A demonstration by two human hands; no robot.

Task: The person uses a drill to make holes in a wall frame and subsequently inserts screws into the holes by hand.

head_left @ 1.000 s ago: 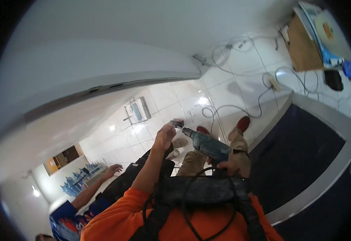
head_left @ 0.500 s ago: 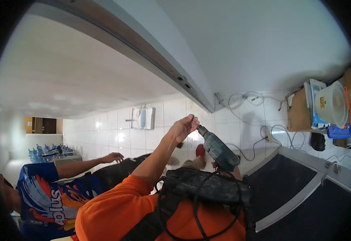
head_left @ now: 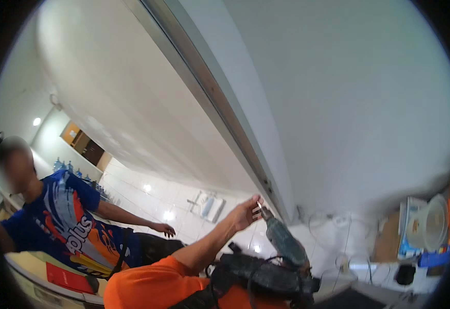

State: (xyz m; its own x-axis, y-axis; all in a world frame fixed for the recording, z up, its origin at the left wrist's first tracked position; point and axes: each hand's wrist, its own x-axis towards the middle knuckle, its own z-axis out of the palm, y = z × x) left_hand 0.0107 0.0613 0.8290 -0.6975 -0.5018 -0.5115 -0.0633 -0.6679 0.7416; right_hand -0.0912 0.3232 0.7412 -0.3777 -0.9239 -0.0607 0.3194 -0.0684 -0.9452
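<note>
A green power drill (head_left: 281,237) points upward beside the metal door frame (head_left: 219,103). My left hand (head_left: 245,216) has curled fingers at its nose, gripping the thin bit (head_left: 260,206) near the chuck. The drill's handle and my right hand are hidden behind its body and the dark bag strapped over my orange shirt. A dusty black bag (head_left: 240,273) lies across my chest, with a cable looped over it.
Another person (head_left: 81,221) in a blue printed shirt stands at the left. A white appliance (head_left: 209,206) lies on the tiled floor. Water jugs (head_left: 68,170) stand farther back. Cardboard, a clear tub (head_left: 425,221), cables and a dark panel (head_left: 353,298) are at the right.
The view has tilted up, showing more wall and the other person's upper body. My left hand came from a small block to the drill's bit. The block is out of sight.
</note>
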